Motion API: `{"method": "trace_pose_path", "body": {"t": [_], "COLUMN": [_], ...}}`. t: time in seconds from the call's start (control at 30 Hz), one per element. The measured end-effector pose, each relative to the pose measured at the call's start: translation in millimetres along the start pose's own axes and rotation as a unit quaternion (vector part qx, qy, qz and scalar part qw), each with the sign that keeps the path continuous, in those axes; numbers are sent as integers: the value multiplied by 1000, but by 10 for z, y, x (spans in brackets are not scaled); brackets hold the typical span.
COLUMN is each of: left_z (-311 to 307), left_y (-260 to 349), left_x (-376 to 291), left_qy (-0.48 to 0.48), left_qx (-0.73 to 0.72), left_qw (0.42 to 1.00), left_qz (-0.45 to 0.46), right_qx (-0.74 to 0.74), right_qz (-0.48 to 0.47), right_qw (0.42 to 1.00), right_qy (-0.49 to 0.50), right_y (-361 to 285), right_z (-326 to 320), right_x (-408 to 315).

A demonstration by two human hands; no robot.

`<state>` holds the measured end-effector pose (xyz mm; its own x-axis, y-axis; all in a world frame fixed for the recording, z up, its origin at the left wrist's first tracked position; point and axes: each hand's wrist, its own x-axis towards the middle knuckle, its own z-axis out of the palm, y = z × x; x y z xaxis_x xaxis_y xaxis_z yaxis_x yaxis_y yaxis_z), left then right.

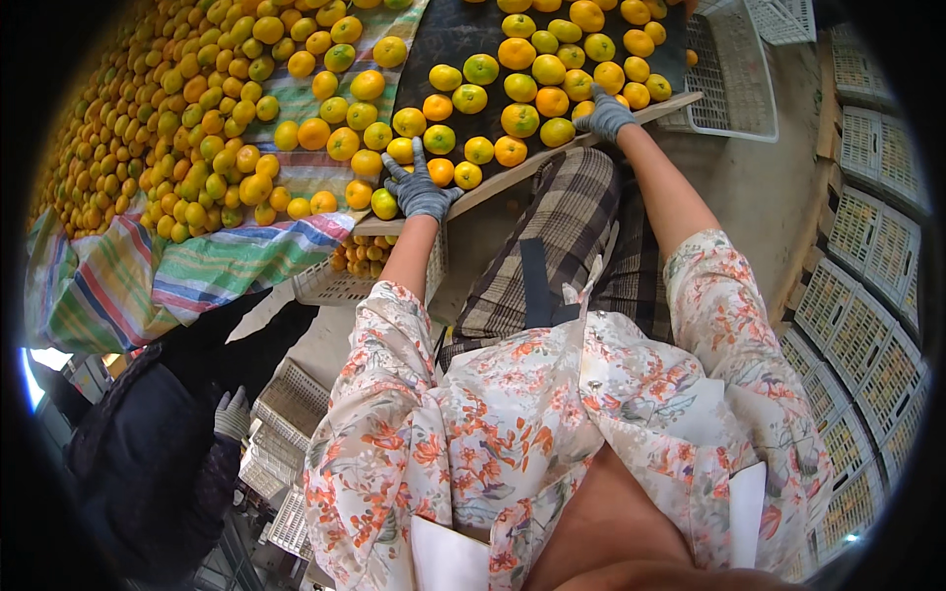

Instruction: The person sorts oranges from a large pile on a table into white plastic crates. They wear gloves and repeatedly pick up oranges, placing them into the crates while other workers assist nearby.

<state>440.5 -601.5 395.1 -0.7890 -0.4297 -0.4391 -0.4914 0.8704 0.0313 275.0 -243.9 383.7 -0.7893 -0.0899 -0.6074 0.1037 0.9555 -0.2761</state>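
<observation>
Orange, yellow and green mandarins lie loose on a dark sheet, with a wooden edge board along the near side. My left hand, in a grey knitted glove, rests at this board. Its fingers spread among the fruit, beside a yellow mandarin and an orange one. Farther right, my right hand, gloved alike, reaches over the board. One mandarin sits between its thumb and forefinger; whether they grip it is unclear.
A large mandarin heap covers a striped plastic tarp at left. White plastic crates stand beyond the board's right end and beneath its left end. Filled crates line the right. A dark-clothed person's gloved hand shows lower left.
</observation>
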Motion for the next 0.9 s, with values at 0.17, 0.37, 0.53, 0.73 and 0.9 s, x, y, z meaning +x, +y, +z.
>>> {"method": "trace_pose_path", "body": {"t": [0.17, 0.37, 0.53, 0.73, 0.9], "left_z": [-52, -162, -645, -565, -635], "left_y": [276, 367, 1222, 989, -562], "left_x": [-7, 716, 1108, 1278, 757], "left_qy": [-8, 125, -15, 25, -100], "left_qx": [-4, 113, 164, 68, -783], "left_qw": [1000, 970, 972, 980, 614], "left_qz": [-6, 177, 168, 186, 8], "right_qx": [17, 96, 76, 82, 125], "right_qz": [-57, -59, -47, -109, -123], "right_qw": [997, 992, 995, 987, 979], "right_qy": [44, 50, 46, 87, 103], "right_y": [185, 263, 295, 343, 607], "right_z": [431, 326, 325, 386, 427], "right_x": [89, 324, 483, 551, 684]}}
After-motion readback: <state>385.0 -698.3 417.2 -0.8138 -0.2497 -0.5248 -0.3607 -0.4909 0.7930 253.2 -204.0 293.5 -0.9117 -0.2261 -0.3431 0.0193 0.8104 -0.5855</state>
